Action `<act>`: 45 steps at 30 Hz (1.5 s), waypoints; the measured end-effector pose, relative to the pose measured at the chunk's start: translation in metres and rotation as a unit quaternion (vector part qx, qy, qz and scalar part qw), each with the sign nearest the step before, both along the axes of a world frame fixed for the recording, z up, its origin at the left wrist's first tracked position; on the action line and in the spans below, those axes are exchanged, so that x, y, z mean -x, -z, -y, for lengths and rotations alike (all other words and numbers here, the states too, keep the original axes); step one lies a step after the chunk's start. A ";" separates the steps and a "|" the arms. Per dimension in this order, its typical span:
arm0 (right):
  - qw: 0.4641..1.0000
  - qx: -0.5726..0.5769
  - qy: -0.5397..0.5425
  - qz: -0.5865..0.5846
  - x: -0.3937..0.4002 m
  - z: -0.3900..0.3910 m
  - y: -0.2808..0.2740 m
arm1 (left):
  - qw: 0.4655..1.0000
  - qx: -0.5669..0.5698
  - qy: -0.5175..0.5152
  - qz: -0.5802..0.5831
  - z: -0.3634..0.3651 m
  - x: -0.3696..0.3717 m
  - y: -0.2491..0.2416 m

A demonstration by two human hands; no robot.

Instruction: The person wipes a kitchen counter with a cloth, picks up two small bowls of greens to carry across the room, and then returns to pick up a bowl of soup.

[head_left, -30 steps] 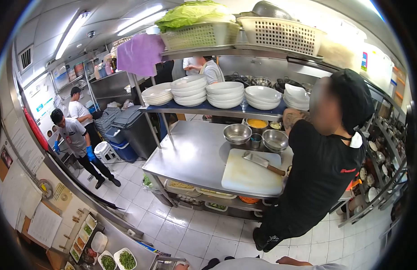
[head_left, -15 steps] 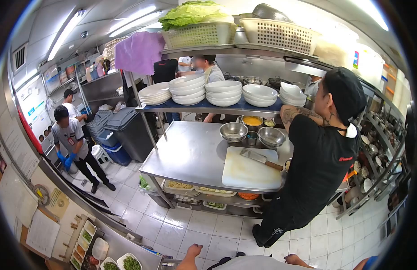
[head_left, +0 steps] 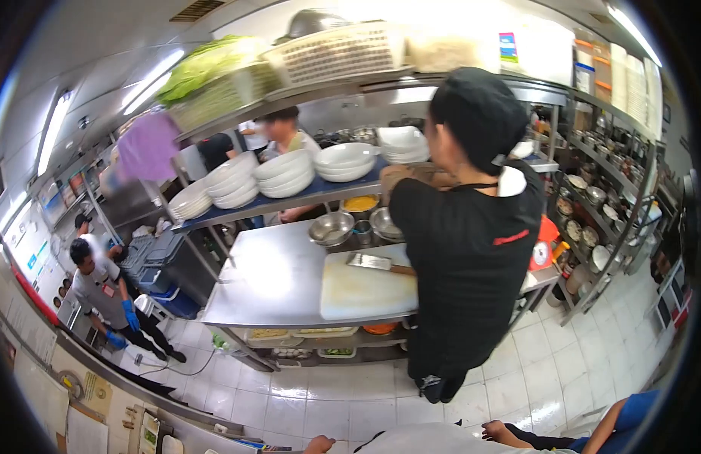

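My left hand (head_left: 320,444) is at the bottom edge, its fingers loosely curled in, with nothing visible in them. Farther right, past my light-coloured clothing, my right hand (head_left: 499,432) hangs low with its fingers a little apart and holding nothing. Neither hand touches anything that shows. Tiled floor (head_left: 366,393) lies around them. Beyond it stands a steel table (head_left: 252,265) with a white cutting board (head_left: 362,291), and a cleaver (head_left: 372,262) lies on the board.
A person in black (head_left: 472,250) stands ahead at the table. White bowls (head_left: 285,174) are stacked on the shelf above. Another person, in blue gloves (head_left: 108,291), is at the left. Someone in blue (head_left: 627,416) sits close at lower right. Racks (head_left: 608,212) stand beyond.
The view has turned right, so the table and shelf appear farther left. My left hand is lower in view. The person in blue at lower right shows more.
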State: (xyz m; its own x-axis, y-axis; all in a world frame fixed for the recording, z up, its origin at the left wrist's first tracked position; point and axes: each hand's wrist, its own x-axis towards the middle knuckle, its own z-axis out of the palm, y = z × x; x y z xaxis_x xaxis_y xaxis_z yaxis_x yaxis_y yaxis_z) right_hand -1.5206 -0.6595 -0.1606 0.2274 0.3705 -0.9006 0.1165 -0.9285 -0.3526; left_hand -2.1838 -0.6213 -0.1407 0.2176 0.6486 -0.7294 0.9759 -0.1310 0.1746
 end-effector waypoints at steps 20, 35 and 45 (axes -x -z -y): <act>0.981 -0.046 0.177 -0.063 -0.182 0.048 0.031 | 0.993 0.028 -0.065 0.092 -0.141 -0.311 0.003; 0.938 -0.039 0.344 -0.010 -0.350 0.036 0.007 | 0.974 0.193 0.111 -0.045 -0.136 -0.369 -0.061; 0.868 0.052 0.493 -0.041 -0.422 0.077 0.065 | 0.988 0.105 0.065 -0.089 -0.163 -0.505 -0.116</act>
